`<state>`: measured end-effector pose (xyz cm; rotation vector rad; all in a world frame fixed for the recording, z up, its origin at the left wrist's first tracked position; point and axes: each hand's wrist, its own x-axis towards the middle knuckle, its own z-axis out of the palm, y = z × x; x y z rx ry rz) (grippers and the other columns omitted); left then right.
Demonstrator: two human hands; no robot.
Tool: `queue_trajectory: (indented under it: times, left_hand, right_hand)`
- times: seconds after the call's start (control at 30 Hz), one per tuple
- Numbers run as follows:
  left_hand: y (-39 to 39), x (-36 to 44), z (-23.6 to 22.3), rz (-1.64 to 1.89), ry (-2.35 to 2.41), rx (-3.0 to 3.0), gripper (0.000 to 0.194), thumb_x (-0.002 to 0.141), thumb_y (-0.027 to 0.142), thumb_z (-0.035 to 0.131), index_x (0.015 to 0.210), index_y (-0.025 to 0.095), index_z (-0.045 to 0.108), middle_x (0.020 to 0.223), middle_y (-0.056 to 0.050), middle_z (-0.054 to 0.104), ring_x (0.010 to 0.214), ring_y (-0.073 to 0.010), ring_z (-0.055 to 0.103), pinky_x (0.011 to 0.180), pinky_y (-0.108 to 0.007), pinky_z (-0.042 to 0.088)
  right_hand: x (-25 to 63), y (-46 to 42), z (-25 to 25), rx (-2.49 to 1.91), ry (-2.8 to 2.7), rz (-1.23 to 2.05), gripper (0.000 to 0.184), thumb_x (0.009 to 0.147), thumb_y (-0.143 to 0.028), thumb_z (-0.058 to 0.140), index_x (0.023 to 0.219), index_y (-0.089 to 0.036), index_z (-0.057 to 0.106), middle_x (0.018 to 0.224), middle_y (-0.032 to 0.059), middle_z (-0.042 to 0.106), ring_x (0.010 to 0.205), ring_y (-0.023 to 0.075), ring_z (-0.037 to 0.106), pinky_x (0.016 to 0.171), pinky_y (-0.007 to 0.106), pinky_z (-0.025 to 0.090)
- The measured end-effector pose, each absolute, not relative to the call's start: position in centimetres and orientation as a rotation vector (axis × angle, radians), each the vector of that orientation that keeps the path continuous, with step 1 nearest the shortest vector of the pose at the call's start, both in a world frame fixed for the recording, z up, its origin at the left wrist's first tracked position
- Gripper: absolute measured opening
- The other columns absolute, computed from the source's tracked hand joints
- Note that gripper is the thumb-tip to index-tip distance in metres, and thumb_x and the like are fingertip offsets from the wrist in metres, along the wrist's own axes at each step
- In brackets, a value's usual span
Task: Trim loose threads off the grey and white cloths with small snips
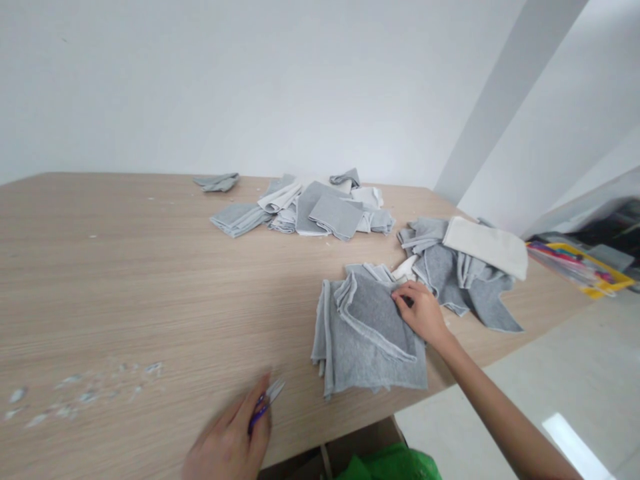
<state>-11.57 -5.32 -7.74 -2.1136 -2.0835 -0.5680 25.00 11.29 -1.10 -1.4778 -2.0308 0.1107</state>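
In my left hand [233, 433], low over the table's front edge, are small thread snips [263, 407] with purple handles and blades pointing up and right. My right hand [420, 310] has thumb and forefinger pinched at the upper right of a grey cloth [377, 317]. That cloth lies partly folded over, its pale stitched edge showing, on top of a stack of grey cloths [370, 370] near the front edge. A bit of white fabric [406, 268] shows just behind my right fingers.
A loose heap of grey cloths [440, 267] with a cream piece [487, 247] on top lies to the right. Folded cloths [335, 210] are piled by the wall. Thread scraps [87, 397] litter the left. Beyond the right edge is a yellow tray [595, 291]; a green bag [393, 465] is below.
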Motion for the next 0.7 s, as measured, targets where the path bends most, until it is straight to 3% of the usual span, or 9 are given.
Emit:
queue_trajectory:
  times: [0.3, 0.4, 0.57, 0.7]
  left_hand:
    - [-5.4, -11.5, -7.7, -0.603, -2.057, -2.106, 0.038, 0.096, 0.03, 0.043, 0.128, 0.026, 0.064, 0.099, 0.001, 0.078, 0.073, -0.0191, 0.073, 0.065, -0.028, 0.055]
    - [-5.4, -11.5, -7.9, -0.573, -2.081, -2.092, 0.039, 0.096, 0.031, 0.043, 0.128, 0.026, 0.065, 0.092, -0.001, 0.078, 0.07, -0.0201, 0.072, 0.065, -0.029, 0.056]
    - [-5.4, -11.7, -7.9, -0.582, -2.05, -2.132, 0.038, 0.097, 0.031, 0.041, 0.128, 0.026, 0.065, 0.098, -0.001, 0.078, 0.073, -0.0188, 0.073, 0.067, -0.026, 0.056]
    - [-5.3, -11.8, -7.7, -0.605, -2.039, -2.138, 0.039, 0.098, 0.03, 0.039, 0.126, 0.024, 0.066, 0.095, -0.001, 0.078, 0.074, -0.0185, 0.074, 0.064, -0.025, 0.056]
  right_hand:
    - [24.3, 10.6, 2.6, -1.403, -1.705, 0.09, 0.02, 0.086, -0.03, 0.057, 0.077, -0.018, 0.071, 0.079, 0.0054, 0.072, 0.063, 0.0171, 0.058, 0.06, 0.03, 0.042]
    - [21.4, 10.1, 5.7, -1.244, -1.746, 0.157, 0.018, 0.087, -0.027, 0.059, 0.076, -0.018, 0.07, 0.077, 0.0048, 0.071, 0.065, 0.016, 0.058, 0.062, 0.028, 0.043]
    - [10.9, 9.7, 9.3, -0.886, -1.964, 0.465, 0.013, 0.087, -0.019, 0.06, 0.077, -0.017, 0.068, 0.073, 0.0016, 0.068, 0.067, 0.0128, 0.058, 0.065, 0.024, 0.045]
    - [-0.9, 9.9, 9.9, -0.512, -2.337, 0.581, 0.015, 0.091, -0.022, 0.059, 0.08, -0.017, 0.068, 0.086, 0.002, 0.072, 0.083, 0.0129, 0.063, 0.077, 0.023, 0.045]
